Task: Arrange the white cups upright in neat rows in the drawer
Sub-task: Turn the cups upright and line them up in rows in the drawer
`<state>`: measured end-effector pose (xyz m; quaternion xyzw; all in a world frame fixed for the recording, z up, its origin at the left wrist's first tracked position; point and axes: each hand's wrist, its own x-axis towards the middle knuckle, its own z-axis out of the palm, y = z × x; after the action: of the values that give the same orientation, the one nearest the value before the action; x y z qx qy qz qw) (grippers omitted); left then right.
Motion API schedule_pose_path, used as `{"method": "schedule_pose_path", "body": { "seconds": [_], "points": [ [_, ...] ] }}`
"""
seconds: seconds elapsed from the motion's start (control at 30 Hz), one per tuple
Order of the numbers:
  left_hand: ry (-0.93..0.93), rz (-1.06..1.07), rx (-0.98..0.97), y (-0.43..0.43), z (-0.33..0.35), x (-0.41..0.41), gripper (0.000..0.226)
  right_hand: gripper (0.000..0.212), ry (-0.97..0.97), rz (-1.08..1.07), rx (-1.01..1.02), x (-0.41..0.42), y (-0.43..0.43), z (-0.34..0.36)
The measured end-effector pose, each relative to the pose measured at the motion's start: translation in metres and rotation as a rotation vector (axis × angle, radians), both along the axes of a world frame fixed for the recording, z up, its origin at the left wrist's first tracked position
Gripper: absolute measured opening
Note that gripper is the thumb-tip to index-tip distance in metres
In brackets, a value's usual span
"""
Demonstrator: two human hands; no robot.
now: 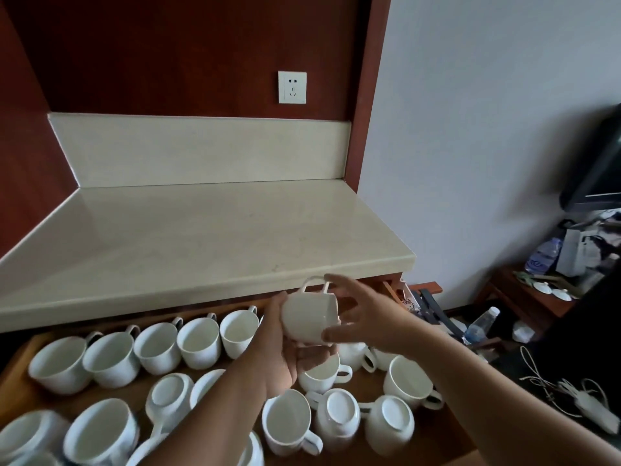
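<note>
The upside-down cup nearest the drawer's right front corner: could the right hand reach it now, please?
Likely yes, once freed: the right hand pinches the lifted cup together with the left hand, but nothing covers the upside-down cup.

Plain white cups (pixel 198 341) sit across the bottom in a warm brown wooden drawer (pixel 16 368). Cream countertop (pixel 201 237) mid-frame, dark reddish-brown panel (pixel 168 45) above with a white socket (pixel 292 87), pale grey-white wall (pixel 487 95) upper right.

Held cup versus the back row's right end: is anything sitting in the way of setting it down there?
Cannot fully tell. The held cup, gripped by left hand and right hand, hides the spot right of the last upright cup. Loose cups crowd just right of it.
</note>
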<state>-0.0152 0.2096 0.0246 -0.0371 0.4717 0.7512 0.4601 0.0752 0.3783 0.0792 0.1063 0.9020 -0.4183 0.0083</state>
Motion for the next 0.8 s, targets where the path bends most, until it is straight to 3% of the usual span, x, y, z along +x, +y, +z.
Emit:
{"method": "schedule_pose_path", "body": {
  "seconds": [0.07, 0.17, 0.27, 0.33, 0.43, 0.47, 0.57, 0.8],
  "points": [
    [-0.031, -0.004, -0.078, 0.002, -0.003, 0.003, 0.069, 0.106, -0.059, 0.063, 0.021, 0.006, -0.006, -0.017],
    [-0.04, -0.145, -0.175, 0.008, -0.009, 0.003, 0.085, 0.092, -0.051, -0.004, 0.066, 0.008, -0.006, -0.028],
    [0.065, -0.353, -0.283, 0.015, -0.012, -0.004, 0.107, 0.078, -0.087, -0.119, -0.213, 0.012, 0.01, -0.03],
    [0.317, -0.273, -0.449, 0.018, -0.02, -0.011, 0.084, 0.069, -0.115, -0.171, -0.408, 0.013, 0.027, -0.03],
    [1.024, -0.117, -0.783, 0.01, -0.044, -0.036, 0.021, 0.061, -0.153, -0.272, -0.458, 0.007, 0.056, -0.037],
    [1.148, -0.128, -0.848, 0.007, -0.05, -0.043, 0.013, 0.06, -0.168, -0.313, -0.456, 0.003, 0.065, -0.041],
    [1.392, -0.162, -0.863, 0.01, -0.055, -0.053, 0.006, 0.063, -0.195, -0.378, -0.397, -0.011, 0.084, -0.049],
    [1.836, -0.47, -0.957, 0.047, -0.062, -0.068, 0.033, 0.067, -0.21, -0.424, -0.372, -0.036, 0.105, -0.065]
  ]
}}
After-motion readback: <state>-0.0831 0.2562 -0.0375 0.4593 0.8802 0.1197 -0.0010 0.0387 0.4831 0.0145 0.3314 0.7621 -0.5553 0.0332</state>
